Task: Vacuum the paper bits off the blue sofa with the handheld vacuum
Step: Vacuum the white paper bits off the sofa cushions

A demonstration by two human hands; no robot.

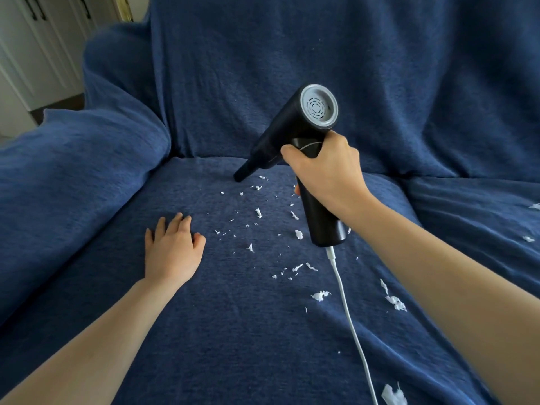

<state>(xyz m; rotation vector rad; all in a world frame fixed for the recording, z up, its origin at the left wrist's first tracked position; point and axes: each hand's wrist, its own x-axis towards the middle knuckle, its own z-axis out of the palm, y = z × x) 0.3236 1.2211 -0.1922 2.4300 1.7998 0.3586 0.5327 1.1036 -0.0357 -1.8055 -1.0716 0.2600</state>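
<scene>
So you've got the vacuum gripped by its handle in your right hand, fingers wrapped round it, with the nozzle pointing down-left and its tip right at the sofa seat, just above the middle of the frame. Can't quite tell if the tip is touching the fabric or just off it, the angle's not great for that.

Your left hand is flat and relaxed on the seat at left of centre, holding nothing. I'd use it to press the cover taut, since loose fabric tends to get sucked into the nozzle.

The bits start right beside the nozzle and scatter down toward lower right, with bigger clumps near your right forearm and at the bottom edge, plus a few on the next cushion at far right. My take: keep the tip low and drag it slowly toward you in overlapping strips. The tiny flecks probably cling to that nubby weave, so go slow over them. The big torn pieces might jam a narrow nozzle, so come at them edge-on.

Watch the cord too. It runs from the handle's base down across the seat, and could drag bits around as you sweep.
</scene>
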